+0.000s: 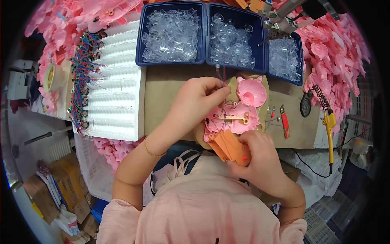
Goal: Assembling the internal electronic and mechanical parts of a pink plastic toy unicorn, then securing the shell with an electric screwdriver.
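My left hand (199,99) pinches thin wires (222,77) above the pink toy shell (235,116); my right hand (254,156) grips the orange part (227,146). Seating the wires needs care.

A pink toy shell (239,112) lies open-side up on the brown mat, thin wires (221,77) rising from it. An orange part (227,146) rests tilted against its near edge.

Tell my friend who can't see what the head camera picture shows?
A person's left hand pinches thin wires over a pink plastic toy shell, while the right hand holds an orange plastic piece. Blue trays of clear parts sit behind.
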`<state>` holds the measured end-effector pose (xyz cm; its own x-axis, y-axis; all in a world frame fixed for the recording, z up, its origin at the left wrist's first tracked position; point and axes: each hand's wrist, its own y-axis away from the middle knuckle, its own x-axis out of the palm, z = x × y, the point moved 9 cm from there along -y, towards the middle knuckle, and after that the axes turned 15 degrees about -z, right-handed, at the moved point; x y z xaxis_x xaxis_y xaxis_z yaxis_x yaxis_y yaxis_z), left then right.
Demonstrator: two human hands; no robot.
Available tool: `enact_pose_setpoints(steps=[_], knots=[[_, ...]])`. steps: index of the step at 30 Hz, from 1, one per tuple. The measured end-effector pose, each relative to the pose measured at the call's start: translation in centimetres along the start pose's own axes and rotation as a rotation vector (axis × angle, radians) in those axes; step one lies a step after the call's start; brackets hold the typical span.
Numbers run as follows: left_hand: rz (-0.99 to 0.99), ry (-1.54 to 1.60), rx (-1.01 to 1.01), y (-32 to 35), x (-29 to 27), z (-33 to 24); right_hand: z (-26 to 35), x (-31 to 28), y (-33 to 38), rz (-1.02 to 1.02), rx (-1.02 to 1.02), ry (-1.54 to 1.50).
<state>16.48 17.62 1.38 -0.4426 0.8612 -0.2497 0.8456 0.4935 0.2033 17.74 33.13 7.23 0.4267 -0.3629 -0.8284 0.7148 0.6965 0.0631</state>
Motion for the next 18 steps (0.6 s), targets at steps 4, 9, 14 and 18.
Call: enact_pose_setpoints(steps=[4,9,14,18], knots=[[0.026,0.374,-0.095,0.5,0.4,1.6,-0.7,0.0,-0.5,0.134,0.141,-0.288],[-0.003,0.605,-0.238,0.8,0.0,2.0,0.2,-1.4,-1.5,0.025,-0.160,-0.120],[-0.054,0.667,-0.269,1.0,0.2,3.3,0.7,-0.4,-0.9,-0.119,-0.181,0.139],[-0.080,0.608,-0.157,1.5,-0.2,2.2,0.7,-2.0,-1.6,-0.211,-0.146,0.188]])
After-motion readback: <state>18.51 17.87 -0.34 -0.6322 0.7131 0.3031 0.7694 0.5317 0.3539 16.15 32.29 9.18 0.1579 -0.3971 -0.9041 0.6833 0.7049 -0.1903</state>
